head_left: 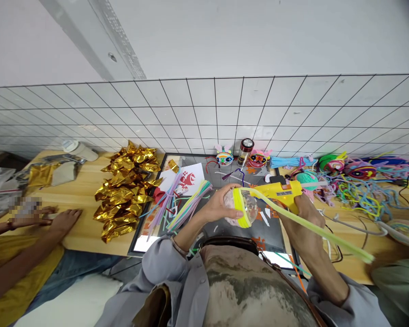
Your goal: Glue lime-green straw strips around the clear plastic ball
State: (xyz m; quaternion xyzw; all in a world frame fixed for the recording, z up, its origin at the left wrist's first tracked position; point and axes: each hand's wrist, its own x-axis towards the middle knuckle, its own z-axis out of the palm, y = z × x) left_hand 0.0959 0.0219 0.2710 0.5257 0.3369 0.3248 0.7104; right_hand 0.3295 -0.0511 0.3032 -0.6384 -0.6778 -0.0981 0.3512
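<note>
My left hand [221, 204] is wrapped round a clear plastic ball [252, 210], its thumb across the front. Pale pink and bright yellow strips circle part of the ball. From its top a long yellow fuzzy stem [313, 222] trails down to the right, its far end loose. In my right hand [305, 215] is a yellow glue gun [276, 193] with a glue stick in its back. The gun's nozzle points left at the top of the ball, close to the yellow stem; whether they touch I cannot tell.
Bundled fuzzy stems [191, 206] and white paper [192, 177] lie left on the dark mat. Gold foil packets [129, 190] are piled beyond. Finished ornaments [224, 156] and a flask [246, 152] stand by the tiled wall. Tangled stems [368, 190] and cords lie right. A co-worker's hands [61, 222] rest far left.
</note>
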